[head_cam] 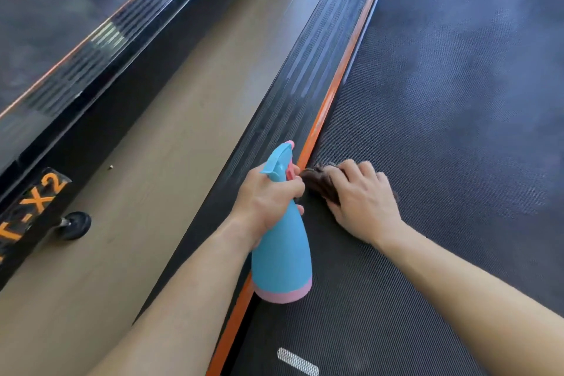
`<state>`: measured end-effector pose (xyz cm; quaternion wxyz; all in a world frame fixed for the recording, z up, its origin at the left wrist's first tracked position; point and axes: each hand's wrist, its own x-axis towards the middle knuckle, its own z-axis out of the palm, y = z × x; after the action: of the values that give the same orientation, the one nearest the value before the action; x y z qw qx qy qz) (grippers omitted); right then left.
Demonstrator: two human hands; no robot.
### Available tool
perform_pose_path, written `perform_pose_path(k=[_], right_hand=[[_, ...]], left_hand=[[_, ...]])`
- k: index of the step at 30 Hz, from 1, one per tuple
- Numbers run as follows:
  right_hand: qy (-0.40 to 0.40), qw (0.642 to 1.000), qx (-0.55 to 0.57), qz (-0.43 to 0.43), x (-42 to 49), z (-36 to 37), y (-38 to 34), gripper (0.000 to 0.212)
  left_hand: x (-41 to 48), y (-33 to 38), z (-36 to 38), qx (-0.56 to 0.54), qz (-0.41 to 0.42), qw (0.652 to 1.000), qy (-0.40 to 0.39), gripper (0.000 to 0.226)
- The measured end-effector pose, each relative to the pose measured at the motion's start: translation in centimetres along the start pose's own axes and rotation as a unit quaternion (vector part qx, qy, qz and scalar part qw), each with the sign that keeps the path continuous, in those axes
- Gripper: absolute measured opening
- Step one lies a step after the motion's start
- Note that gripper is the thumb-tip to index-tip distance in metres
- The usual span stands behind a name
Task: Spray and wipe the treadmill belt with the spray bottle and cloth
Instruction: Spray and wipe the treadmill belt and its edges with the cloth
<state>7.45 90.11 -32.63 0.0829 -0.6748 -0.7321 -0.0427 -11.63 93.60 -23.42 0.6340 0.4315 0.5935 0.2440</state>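
Treadmill belt (pixel 457 101); alongside, orange "X2" lettering (pixel 45 192)

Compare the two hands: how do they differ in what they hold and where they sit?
The left hand grips the blue bottle by its neck; the right hand holds a dark cloth. The left hand is over the orange strip; the right hand rests on the belt. Both have curled fingers and lie close together.

Blue bottle (pixel 282 256) with pink base, held tilted, nozzle forward, over the left edge of the textured black belt (pixel 442 131); dark brown cloth (pixel 320 181), bunched, pressed on it beside the nozzle.
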Motion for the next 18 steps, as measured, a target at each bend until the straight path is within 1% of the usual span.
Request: perform_pose_path(k=[2,3,4,7,8,10,12,14,16,17,18], right_hand=[[0.001,1.000,-0.015,0.005,2.2,0.5,1.1,0.047],[0.004,0.999,-0.020,0.031,3.9,0.8,1.6,0.046],[0.005,0.997,-0.018,0.071,5.8,1.1,2.2,0.045],[-0.029,0.979,0.018,0.200,11.4,1.6,4.1,0.044],[-0.036,0.974,0.028,0.223,12.6,1.7,4.4,0.044],[-0.037,0.970,0.022,0.240,13.2,1.8,4.1,0.042],[-0.018,0.978,-0.004,0.207,11.3,1.4,2.9,0.043],[0.001,0.991,-0.017,0.132,8.0,1.1,2.0,0.045],[-0.002,0.998,-0.020,0.060,6.3,1.0,2.3,0.048],[-0.007,0.999,-0.020,0.046,6.6,0.9,2.8,0.048],[-0.009,0.998,-0.020,0.052,7.7,1.0,3.3,0.048]], left_hand=[[0.6,0.1,0.8,0.008,0.005,1.000,0.003,0.050],[0.8,0.0,1.3,0.014,0.007,1.000,0.003,0.055],[0.9,0.1,1.6,0.023,0.009,1.000,0.002,0.053],[0.9,0.2,1.9,0.038,0.002,0.999,-0.004,0.034],[0.9,0.4,1.8,0.039,0.000,0.999,-0.004,0.032],[0.9,0.5,1.7,0.042,-0.004,0.999,0.000,0.031],[0.9,0.6,1.6,0.044,-0.004,0.999,0.000,0.030],[1.1,0.7,1.8,0.047,-0.008,0.999,-0.004,0.030],[1.5,0.8,2.2,0.058,-0.020,0.998,-0.004,0.029],[1.7,0.8,2.4,0.063,-0.025,0.998,-0.004,0.031],[1.8,0.8,2.6,0.068,-0.029,0.997,-0.004,0.035]])
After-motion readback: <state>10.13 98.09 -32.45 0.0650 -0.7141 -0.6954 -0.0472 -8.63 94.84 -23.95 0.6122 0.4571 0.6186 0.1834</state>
